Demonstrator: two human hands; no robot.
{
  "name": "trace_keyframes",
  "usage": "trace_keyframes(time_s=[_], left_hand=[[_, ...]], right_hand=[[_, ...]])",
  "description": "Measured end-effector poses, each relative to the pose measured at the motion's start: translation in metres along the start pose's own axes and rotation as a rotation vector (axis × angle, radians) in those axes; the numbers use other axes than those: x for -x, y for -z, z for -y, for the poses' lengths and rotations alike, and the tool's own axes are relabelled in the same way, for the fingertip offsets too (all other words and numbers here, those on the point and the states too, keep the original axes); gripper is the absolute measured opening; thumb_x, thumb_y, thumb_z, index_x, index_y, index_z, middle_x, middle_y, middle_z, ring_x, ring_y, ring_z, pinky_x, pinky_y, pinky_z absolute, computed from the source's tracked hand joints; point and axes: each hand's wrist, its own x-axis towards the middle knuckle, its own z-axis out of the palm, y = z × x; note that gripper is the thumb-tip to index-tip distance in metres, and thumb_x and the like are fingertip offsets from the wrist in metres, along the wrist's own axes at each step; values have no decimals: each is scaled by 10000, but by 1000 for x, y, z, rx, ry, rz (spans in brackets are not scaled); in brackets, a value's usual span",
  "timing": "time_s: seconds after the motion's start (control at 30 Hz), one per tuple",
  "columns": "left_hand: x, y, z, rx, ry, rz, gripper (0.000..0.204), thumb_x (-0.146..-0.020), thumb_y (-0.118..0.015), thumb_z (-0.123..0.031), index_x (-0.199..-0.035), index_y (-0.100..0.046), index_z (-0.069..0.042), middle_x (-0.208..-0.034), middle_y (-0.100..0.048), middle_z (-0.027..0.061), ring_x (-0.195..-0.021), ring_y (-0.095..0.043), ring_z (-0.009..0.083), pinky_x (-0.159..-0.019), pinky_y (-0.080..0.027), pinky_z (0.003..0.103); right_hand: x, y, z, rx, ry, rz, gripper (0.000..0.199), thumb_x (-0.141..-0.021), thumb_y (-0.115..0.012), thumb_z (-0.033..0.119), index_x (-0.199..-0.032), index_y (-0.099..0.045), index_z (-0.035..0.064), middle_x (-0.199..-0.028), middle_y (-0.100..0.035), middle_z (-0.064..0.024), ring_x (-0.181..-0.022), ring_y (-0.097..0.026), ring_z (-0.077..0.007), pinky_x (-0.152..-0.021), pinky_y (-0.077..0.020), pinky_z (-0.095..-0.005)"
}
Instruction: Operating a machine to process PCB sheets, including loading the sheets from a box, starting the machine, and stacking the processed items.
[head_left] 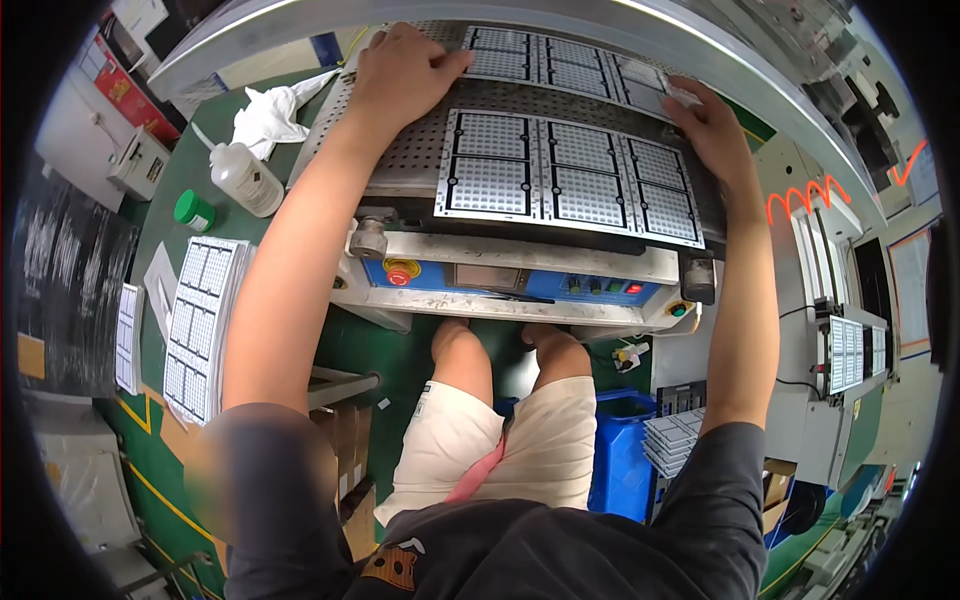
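Note:
Two white circuit board panels with black grid lines lie on a perforated metal machine bed point(405, 160). At the left end of the far panel point(540, 60) is my left hand point(405, 75), fingers curled and thumb against the panel's edge. My right hand point(712, 130) closes on the same panel's right end, with thumb and forefinger bent around it. A small pale patch shows between those fingers; I cannot tell what it is. The near panel point(570, 175) lies flat along the front of the bed, between my forearms, touched by neither hand.
Below the bed, a blue control panel carries a red stop button point(400, 273). On the green table at left are a white squeeze bottle point(245, 180), green-lidded jar point(194, 211), white cloth point(275, 115) and stacked panels point(205, 320). A blue bin point(620, 455) stands below right.

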Motion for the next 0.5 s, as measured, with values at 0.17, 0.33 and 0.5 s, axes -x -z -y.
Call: trace_keyframes(time_s=[0.17, 0.33, 0.5], left_hand=[[0, -3, 2, 47, -11, -26, 408, -822, -617, -483, -780, -740, -97, -958, -633, 164, -986, -562, 371, -894, -440, 449], [2, -2, 0, 39, 4, -38, 445, -858, -595, -460, -774, -720, -42, -887, -644, 160, -943, -576, 337, -889, -428, 408], [3, 5, -7, 43, 15, -38, 404, -865, -598, -424, -791, -709, -43, -900, -649, 161, -952, -577, 338, -870, -437, 411]], right_hand=[[-5, -3, 2, 36, -34, 6, 410, -883, -662, 301, -1212, -572, 74, -716, -584, -21, -656, -469, -68, -602, -387, -230], [-7, 1, 0, -33, -38, 62, 400, -873, -675, 311, -1175, -588, 65, -711, -581, -15, -662, -474, -69, -605, -394, -230], [-17, 0, -12, 95, 4, 64, 446, -881, -657, 333, -1223, -551, 66, -765, -614, -69, -689, -546, -134, -649, -440, -265]])
